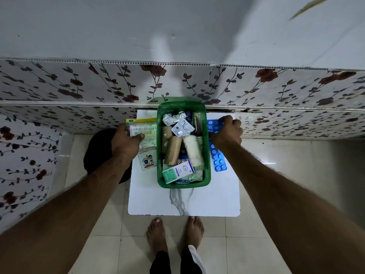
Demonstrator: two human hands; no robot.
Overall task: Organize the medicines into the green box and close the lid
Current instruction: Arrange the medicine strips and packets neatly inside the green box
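The white and green carton [177,173] lying in the green box [207,155] carries the one legible word, which reads roughly "Optibex" in blue letters. Print on the packets [145,133] and the small card [147,159] beside the box is too small to read.

Green box [207,155]: translucent, rectangular, lidless, upright, crammed with cartons, silver blister strips [181,127], bandage rolls [192,150]. Blue blister strips [217,155] beside its right wall; sachet packets [146,129] left.

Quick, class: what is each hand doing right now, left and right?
Left hand: closed on the cotton swab packet, left of the green box.
Right hand: closed on a blue blister strip.
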